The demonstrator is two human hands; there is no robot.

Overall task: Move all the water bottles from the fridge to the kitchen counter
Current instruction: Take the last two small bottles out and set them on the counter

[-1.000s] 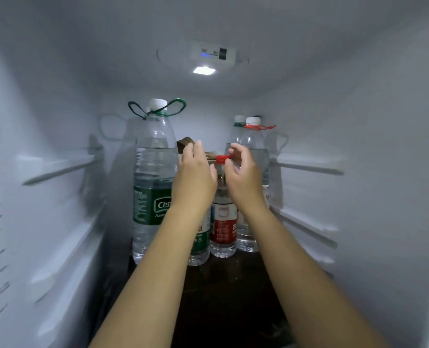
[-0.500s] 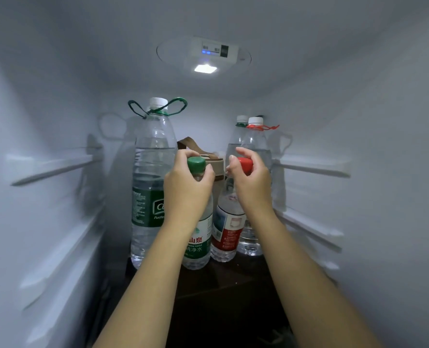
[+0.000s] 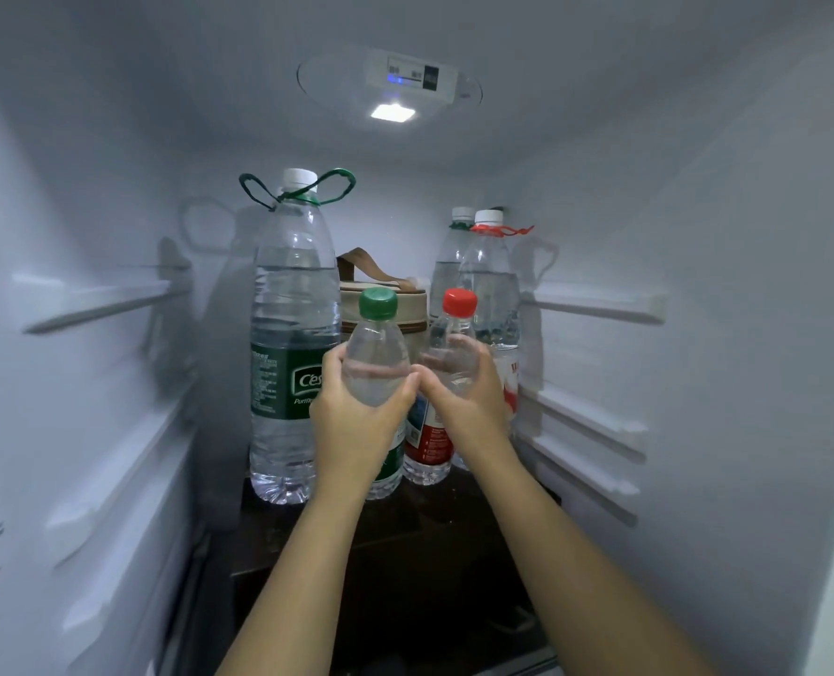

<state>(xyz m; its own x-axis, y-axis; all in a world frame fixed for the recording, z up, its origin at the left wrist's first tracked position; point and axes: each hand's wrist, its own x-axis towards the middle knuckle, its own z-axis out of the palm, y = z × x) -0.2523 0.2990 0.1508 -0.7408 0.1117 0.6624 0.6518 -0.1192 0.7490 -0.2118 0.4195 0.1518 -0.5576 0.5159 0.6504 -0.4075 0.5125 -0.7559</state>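
Observation:
Inside the fridge, my left hand (image 3: 356,422) grips a small green-capped water bottle (image 3: 377,344) round its body. Beside it, my right hand (image 3: 468,397) grips a small red-capped water bottle (image 3: 456,329) with a red label. Both small bottles stand upright near the dark shelf (image 3: 405,568); whether their bases touch it I cannot tell. A tall bottle with a green label and green carry loop (image 3: 290,334) stands at the left. Two more tall bottles stand at the back right, one with a red neck ring (image 3: 490,280) and one with a green ring (image 3: 451,256) behind it.
A beige bag with a brown strap (image 3: 383,285) sits behind the small bottles. White fridge walls with shelf rails (image 3: 595,304) close in on both sides. The fridge lamp (image 3: 393,112) glows in the ceiling.
Both hands slid down from the caps to the bodies of the two small bottles, so the green and red caps show now. The bottles came nearer to me.

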